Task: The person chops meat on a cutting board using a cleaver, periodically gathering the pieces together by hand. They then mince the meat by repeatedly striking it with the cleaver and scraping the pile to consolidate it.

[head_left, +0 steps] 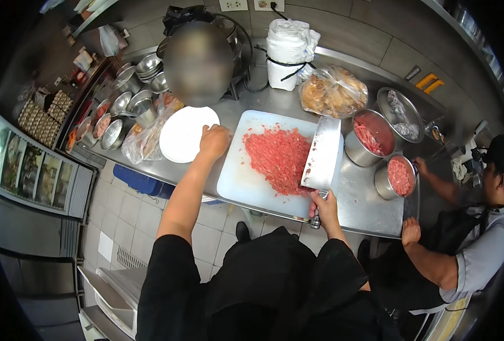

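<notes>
Right hand (323,206) wrapped tight around handle of cleaver (322,153) at near right edge of white cutting board (238,184); broad blade tilted, flat face up, lower edge touching right side of minced red meat (278,158). Mince heaped mid-board, spread toward far right. Left hand (214,141) fingers curled, resting on far left corner of board, just beside white plate (184,134); cannot tell whether gripping anything. Board lying on steel counter (360,204). Right of board: steel pot of red meat strips (368,138), smaller steel pot of mince (397,178) nearer, steel bowl (400,114) farther. Far side: clear bag of pale food (333,91), wrapped white stack (286,53). Left of plate: crumpled plastic bag (145,139), row of steel bowls (121,111). Second person at right edge, grey sleeve (482,253), one hand (410,232) at near counter edge, other (421,166) beside smaller pot.
</notes>
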The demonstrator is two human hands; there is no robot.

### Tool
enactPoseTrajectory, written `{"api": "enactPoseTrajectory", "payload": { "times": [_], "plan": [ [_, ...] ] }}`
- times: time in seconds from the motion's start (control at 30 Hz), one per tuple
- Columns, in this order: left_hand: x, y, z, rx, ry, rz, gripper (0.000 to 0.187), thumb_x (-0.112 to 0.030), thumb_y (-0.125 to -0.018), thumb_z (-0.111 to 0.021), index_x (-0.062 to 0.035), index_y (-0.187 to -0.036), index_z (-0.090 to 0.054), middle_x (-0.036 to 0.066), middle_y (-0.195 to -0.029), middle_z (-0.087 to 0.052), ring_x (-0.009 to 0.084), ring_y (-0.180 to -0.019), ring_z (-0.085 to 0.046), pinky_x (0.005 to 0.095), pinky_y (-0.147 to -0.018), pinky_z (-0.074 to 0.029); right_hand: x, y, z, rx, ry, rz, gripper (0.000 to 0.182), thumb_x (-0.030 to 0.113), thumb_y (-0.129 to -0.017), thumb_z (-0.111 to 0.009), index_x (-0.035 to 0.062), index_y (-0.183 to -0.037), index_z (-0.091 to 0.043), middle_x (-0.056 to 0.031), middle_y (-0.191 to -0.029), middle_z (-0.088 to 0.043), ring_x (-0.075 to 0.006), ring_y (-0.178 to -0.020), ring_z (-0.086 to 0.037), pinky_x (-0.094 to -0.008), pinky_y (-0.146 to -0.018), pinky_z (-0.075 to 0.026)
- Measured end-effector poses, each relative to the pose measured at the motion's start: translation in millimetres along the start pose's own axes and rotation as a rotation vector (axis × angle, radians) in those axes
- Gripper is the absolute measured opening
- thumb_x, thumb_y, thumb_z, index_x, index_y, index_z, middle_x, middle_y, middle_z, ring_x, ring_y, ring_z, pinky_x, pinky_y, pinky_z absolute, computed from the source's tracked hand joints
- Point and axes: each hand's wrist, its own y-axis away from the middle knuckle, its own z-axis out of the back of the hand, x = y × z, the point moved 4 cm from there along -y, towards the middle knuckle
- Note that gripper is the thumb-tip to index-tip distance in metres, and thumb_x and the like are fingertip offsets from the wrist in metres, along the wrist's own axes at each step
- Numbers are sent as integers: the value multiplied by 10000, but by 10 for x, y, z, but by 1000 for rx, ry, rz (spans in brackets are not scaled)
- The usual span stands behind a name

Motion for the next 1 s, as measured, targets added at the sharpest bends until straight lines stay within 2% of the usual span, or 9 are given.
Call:
{"api": "enactPoseTrajectory", "payload": {
  "times": [0.23, 0.53, 0.67, 0.73, 0.8, 0.87, 0.9, 0.97, 1.0],
  "plan": [
    [151, -361, -359, 189, -78, -208, 148, -151, -847, -612, -135, -946, -720, 45, -1007, -698, 225, -1091, -600, 449, -1062, -316, -83, 9, -30, -209, 17, 23, 171, 175, -922, -653, 100, -942, -500, -33, -565, -510, -147, -382, -481, -296, -358, -395],
    [214, -584, -547, 208, -103, -339, 178, -108, -876, -523, -112, -912, -697, 106, -958, -691, 266, -983, -650, 428, -953, -369, 1, 100, -161, -369, 65, 86, 167, 163, -919, -647, 76, -950, -507, -41, -567, -528, -148, -384, -487, -285, -371, -384],
    [221, -605, -440, 172, 13, -320, 177, -67, -841, -528, -107, -908, -687, 129, -952, -671, 282, -971, -629, 432, -909, -368, 35, 121, -201, -404, 65, 80, 160, 146, -912, -645, 72, -947, -508, -39, -568, -526, -149, -382, -485, -286, -374, -386],
    [169, -593, -269, 68, 103, -262, 148, -84, -851, -537, -86, -905, -675, 117, -917, -676, 284, -962, -643, 444, -915, -369, 37, 119, -200, -410, 39, 92, 160, 142, -908, -645, 72, -946, -507, -37, -571, -525, -148, -385, -485, -285, -377, -387],
    [42, -576, -179, 54, 112, -277, 107, -70, -807, -573, -86, -872, -656, 119, -899, -666, 287, -948, -640, 455, -877, -375, 29, 114, -199, -382, 32, 78, 162, 142, -905, -646, 72, -944, -505, -34, -575, -526, -145, -391, -487, -286, -379, -389],
    [-183, -526, -86, -19, 446, -367, 92, -57, -774, -590, -80, -853, -633, 119, -912, -664, 287, -955, -635, 462, -850, -387, 28, 110, -184, -393, 46, 80, 156, 137, -906, -642, 72, -943, -505, -33, -580, -530, -141, -397, -488, -285, -382, -391],
    [-321, -500, -111, -22, 447, -373, 92, -57, -774, -590, -80, -853, -633, 119, -912, -664, 287, -955, -635, 462, -850, -387, 22, 104, -182, -379, 49, 65, 153, 137, -906, -638, 76, -948, -504, -33, -583, -528, -141, -394, -487, -285, -383, -395],
    [-665, -426, -231, 102, 697, -450, 82, -54, -773, -583, -77, -844, -619, 118, -948, -666, 290, -953, -631, 464, -822, -407, 30, 101, -182, -344, 56, 37, 158, 142, -907, -639, 77, -956, -504, -34, -607, -542, -141, -419, -506, -289, -396, -415],
    [-803, -366, -249, 97, 697, -453, 82, -54, -773, -583, -77, -844, -619, 118, -948, -666, 290, -953, -631, 464, -822, -407, 27, 102, -183, -344, 57, 42, 158, 142, -907, -639, 77, -956, -504, -34, -607, -542, -141, -419, -506, -289, -396, -415]
  ]
}}
